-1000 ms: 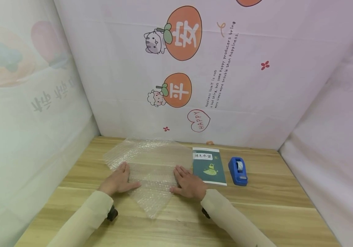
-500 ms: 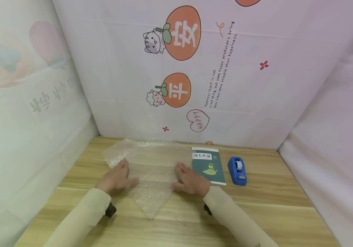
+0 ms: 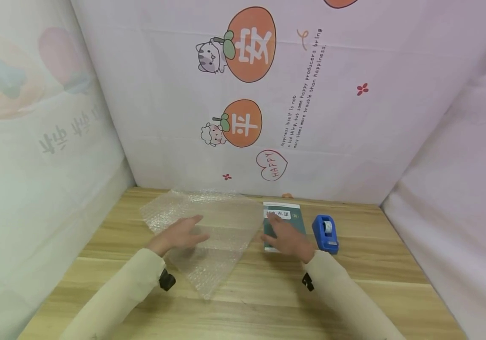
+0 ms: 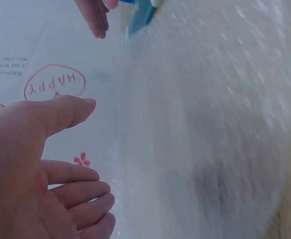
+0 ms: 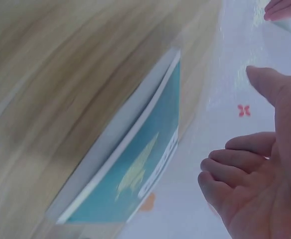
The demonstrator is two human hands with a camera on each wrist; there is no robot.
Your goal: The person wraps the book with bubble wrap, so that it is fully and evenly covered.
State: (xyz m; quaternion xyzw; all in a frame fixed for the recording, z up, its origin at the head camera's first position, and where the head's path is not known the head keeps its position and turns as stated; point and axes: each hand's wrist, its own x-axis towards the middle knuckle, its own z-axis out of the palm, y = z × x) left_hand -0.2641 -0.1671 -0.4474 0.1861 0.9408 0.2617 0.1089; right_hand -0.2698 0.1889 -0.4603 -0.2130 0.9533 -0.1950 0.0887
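Note:
A sheet of clear bubble wrap lies spread on the wooden table, one corner pointing toward the person. Over its left part hovers my left hand, fingers apart and holding nothing; the left wrist view shows the bubble wrap beyond the fingers. My right hand is above the green notebook, covering part of its cover. In the right wrist view that notebook lies beside the relaxed fingers, with nothing in the hand.
Right of the notebook stands a blue tape dispenser with a roll in it. A white printed cloth hangs behind the wooden table, with more cloth along both sides.
Both hands have lifted off the bubble wrap and moved to the right. The right hand has gone from the wrap's right edge to over the notebook. The wrap stays in place.

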